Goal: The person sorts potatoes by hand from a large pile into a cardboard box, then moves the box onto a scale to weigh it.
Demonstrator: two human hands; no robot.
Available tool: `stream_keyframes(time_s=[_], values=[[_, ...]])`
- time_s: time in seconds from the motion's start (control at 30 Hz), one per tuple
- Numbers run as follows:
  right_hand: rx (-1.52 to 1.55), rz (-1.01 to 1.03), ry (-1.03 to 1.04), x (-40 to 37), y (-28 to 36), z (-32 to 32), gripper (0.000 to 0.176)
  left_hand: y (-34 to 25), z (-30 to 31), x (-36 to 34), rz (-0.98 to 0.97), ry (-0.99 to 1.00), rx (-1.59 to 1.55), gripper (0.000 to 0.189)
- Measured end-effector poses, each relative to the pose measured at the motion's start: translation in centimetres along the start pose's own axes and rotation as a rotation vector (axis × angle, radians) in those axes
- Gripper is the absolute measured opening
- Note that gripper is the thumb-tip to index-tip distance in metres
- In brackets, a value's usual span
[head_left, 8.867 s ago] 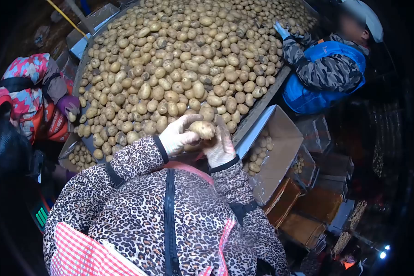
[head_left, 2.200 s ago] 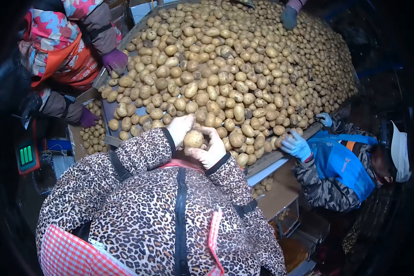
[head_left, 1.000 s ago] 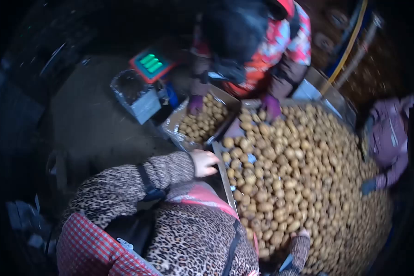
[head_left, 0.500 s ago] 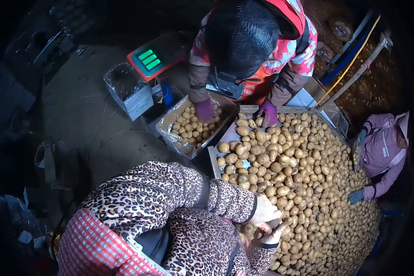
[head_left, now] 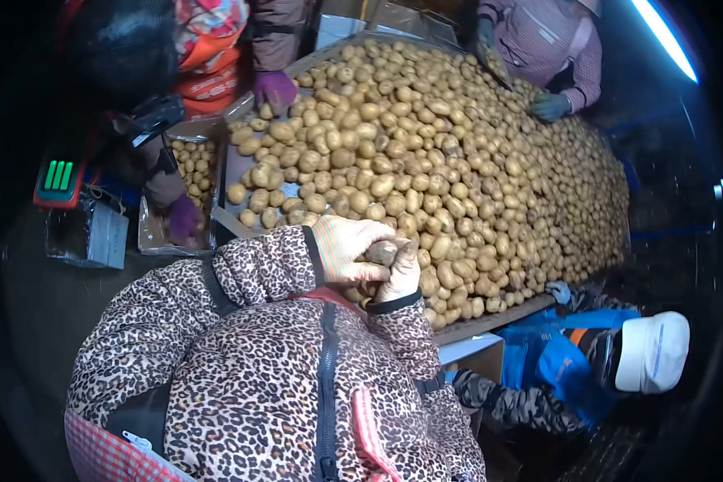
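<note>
1. Left hand (head_left: pixel 347 249): in a pale knit glove, with a leopard-print sleeve and a dark cuff. The fingers curl over the top of one potato (head_left: pixel 383 251).
2. Right hand (head_left: pixel 399 277): in the same kind of glove, pressed against the left hand from below. It cups the underside of the same potato, so both hands are together and clamped on it.
3. Potato: oval, dull brown and darker than its neighbours, with only a small patch of skin showing between the gloves. It is held just above the near edge of the worktop (head_left: pixel 498 320), close to the person's chest.
4. Heap of potatoes (head_left: pixel 458 161): rounded yellow-tan tubers with smooth skin, piled thick over nearly the whole worktop. A strip of bare grey metal shows at the left end.
5. Box (head_left: pixel 193 165): lined and partly filled with smaller potatoes, set just beside the left end of the worktop.
6. Scale (head_left: pixel 56 175): red casing and a lit green display, to the left of the box.
7. Co-workers: a purple glove (head_left: pixel 275 87) rests on the far left of the heap. A grey-blue glove (head_left: pixel 550 106) rests at the far right. A person in a white cap (head_left: pixel 651 349) and a blue vest bends low at the near right.
</note>
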State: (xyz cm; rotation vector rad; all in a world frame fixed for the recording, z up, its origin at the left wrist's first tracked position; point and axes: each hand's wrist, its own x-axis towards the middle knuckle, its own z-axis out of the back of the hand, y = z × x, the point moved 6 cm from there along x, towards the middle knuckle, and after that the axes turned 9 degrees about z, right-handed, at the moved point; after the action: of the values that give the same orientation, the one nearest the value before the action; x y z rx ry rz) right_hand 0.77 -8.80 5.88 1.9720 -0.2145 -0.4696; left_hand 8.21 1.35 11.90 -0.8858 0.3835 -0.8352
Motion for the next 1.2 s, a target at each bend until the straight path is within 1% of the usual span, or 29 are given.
stream_keyframes(time_s=[0.03, 0.07, 0.13, 0.17, 0.23, 0.27, 0.3, 0.33, 0.37, 0.4, 0.43, 0.5, 0.53, 0.57, 0.6, 0.63, 0.67, 0.7, 0.73, 0.77, 0.8, 0.83, 0.9, 0.93, 1.03, 1.07, 1.17, 1.2], values=[[0.006, 0.077, 0.003, -0.1, 0.5, -0.4, 0.071, -0.3, 0.0, 0.0, 0.001, 0.004, 0.022, 0.058], [0.037, 0.067, 0.010, 0.0, 0.3, -0.1, 0.071, -0.7, 0.2, -0.1, 0.001, 0.018, 0.029, 0.059], [0.106, 0.051, 0.028, 0.2, -0.6, 0.5, 0.072, -0.1, -0.8, -0.3, 0.119, 0.024, -0.094, 0.058], [0.075, 0.101, -0.029, 0.1, -0.3, 0.5, 0.071, 0.2, -1.4, -0.4, 0.177, 0.029, -0.155, 0.058], [0.010, 0.197, -0.141, -0.2, 0.5, -0.3, 0.069, 0.6, -2.1, -0.4, 0.268, -0.022, -0.277, 0.051], [-0.156, 0.254, -0.121, -0.3, 1.4, -0.3, 0.068, 0.4, -2.2, -0.4, 0.328, -0.042, -0.337, 0.048], [-0.221, 0.256, -0.157, 0.0, 0.7, 0.3, 0.067, 0.4, -2.3, -0.5, 0.390, -0.061, -0.399, 0.045], [-0.288, 0.256, -0.193, 0.6, -0.5, 1.1, 0.066, 0.9, -2.7, -0.4, 0.392, -0.114, -0.468, 0.033], [-0.355, 0.258, -0.226, 1.2, -1.1, 1.7, 0.066, 1.6, -3.4, -0.2, 0.429, -0.135, -0.499, 0.031], [-0.349, 0.246, -0.192, 1.6, -1.2, 1.4, 0.061, 2.5, -4.1, -0.1, 0.468, -0.157, -0.530, 0.028], [-0.258, 0.226, -0.209, 1.8, -1.3, 1.1, 0.056, 3.4, -4.8, 0.0, 0.509, -0.177, -0.562, 0.026], [-0.262, 0.215, -0.177, 2.4, -1.6, 0.9, 0.053, 4.1, -4.9, 0.5, 0.515, -0.254, -0.614, 0.023], [-0.241, 0.180, -0.179, 2.9, -2.0, 1.0, 0.049, 5.3, -5.7, 0.4, 0.693, -0.190, -0.739, 0.024], [-0.443, 0.066, -0.258, 3.5, -2.8, 1.8, 0.046, 5.2, -5.8, 0.3, 0.874, -0.119, -0.860, 0.025], [-0.408, 0.076, -0.236, 4.0, -3.3, 2.0, 0.046, 5.9, -5.8, 0.7, 0.834, -0.172, -0.809, 0.027], [-0.376, 0.087, -0.212, 4.6, -4.0, 2.3, 0.047, 7.2, -6.3, 1.3, 0.726, -0.150, -0.708, 0.027], [-0.442, 0.204, -0.164, 5.6, -5.0, 3.1, 0.052, 7.9, -6.5, 1.8, 0.618, -0.139, -0.608, 0.028], [-0.116, 0.038, 0.034, 5.2, -6.5, 3.9, 0.052, 7.5, -6.6, 1.7, 0.538, -0.112, -0.508, 0.029], [0.208, -0.144, 0.240, 5.0, -7.4, 4.4, 0.053, 5.7, -5.6, 1.9, 0.444, 0.014, -0.173, 0.030], [0.294, -0.306, 0.124, 4.6, -8.5, 4.1, 0.053, 4.1, -4.7, 1.8, 0.355, 0.141, 0.160, 0.032], [0.388, -0.456, -0.019, 3.9, -8.6, 2.9, 0.053, 3.2, -4.1, 1.4, 0.242, 0.042, 0.165, 0.036], [0.343, -0.345, -0.101, 4.0, -6.7, 2.5, 0.053, 3.5, -4.3, 1.7, 0.221, -0.005, 0.155, 0.038], [0.096, -0.109, -0.103, 4.7, -4.1, 1.6, 0.052, 3.6, -3.8, 2.1, 0.274, 0.049, 0.120, 0.039], [-0.104, -0.106, -0.109, 4.3, -2.2, 1.4, 0.049, 3.7, -3.9, 2.1, 0.335, 0.077, 0.024, 0.035], [-0.284, 0.046, -0.265, 6.1, -2.2, 2.4, 0.047, 4.8, -4.8, 3.0, 0.399, -0.110, -0.187, 0.031], [-0.464, 0.045, -0.232, 6.0, -0.2, 1.5, 0.048, 4.9, -4.8, 3.3, 0.464, -0.116, -0.177, 0.027], [-0.144, -0.007, -0.274, 6.3, -0.8, 1.0, 0.052, 5.6, -5.4, 3.8, 0.580, -0.133, -0.227, 0.027], [-0.270, 0.004, -0.251, 6.1, 0.1, 0.7, 0.053, 5.9, -5.5, 4.0, 0.600, -0.167, -0.221, 0.026]])
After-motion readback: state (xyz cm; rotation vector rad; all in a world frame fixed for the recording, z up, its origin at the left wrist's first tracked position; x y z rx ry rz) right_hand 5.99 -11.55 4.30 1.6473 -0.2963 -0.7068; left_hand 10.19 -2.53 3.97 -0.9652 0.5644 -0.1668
